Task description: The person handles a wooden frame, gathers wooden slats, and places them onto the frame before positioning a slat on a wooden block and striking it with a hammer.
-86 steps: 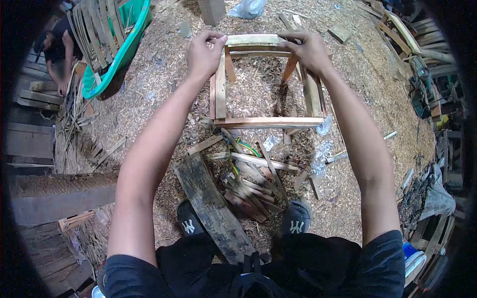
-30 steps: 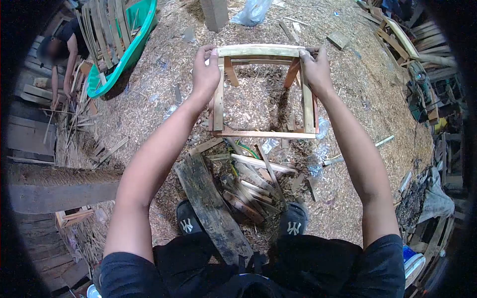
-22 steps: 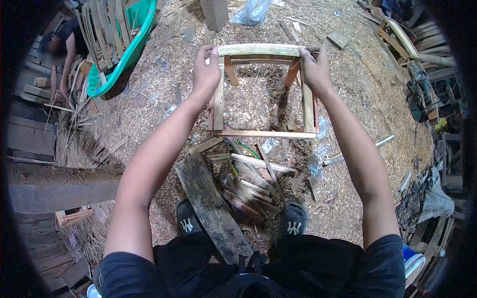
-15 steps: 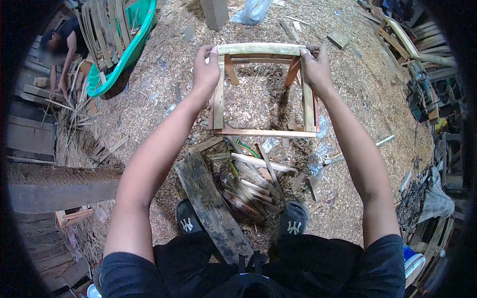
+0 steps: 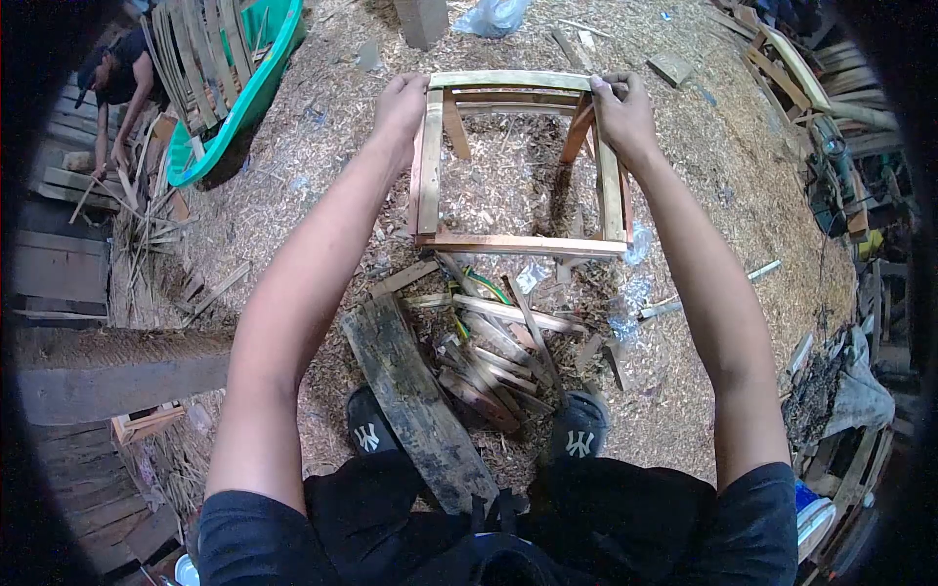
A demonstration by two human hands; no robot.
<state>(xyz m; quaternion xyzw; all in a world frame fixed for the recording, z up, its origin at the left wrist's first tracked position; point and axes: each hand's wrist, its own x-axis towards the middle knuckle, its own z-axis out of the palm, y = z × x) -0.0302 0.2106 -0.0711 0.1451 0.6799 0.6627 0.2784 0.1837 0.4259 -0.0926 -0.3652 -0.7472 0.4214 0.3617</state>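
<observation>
My left hand [image 5: 398, 109] and right hand [image 5: 625, 115] grip the wooden frame [image 5: 510, 80] at its far corners, fingers [image 5: 603, 91] closed on it, probably to steady both sides evenly.

Green tub [image 5: 244, 107] holding wooden slats [image 5: 195, 63] — plastic bag [image 5: 491, 18] near a post [image 5: 422, 21] — weathered plank [image 5: 415, 400] on wood shavings [image 5: 733, 137]

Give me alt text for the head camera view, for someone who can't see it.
The wearer's left hand and right hand grip the far corners of a four-sided wooden frame with legs, amid wood shavings. A worn plank and loose sticks lie near the wearer's shoes; at upper left, another person leans beside a green tub.
</observation>
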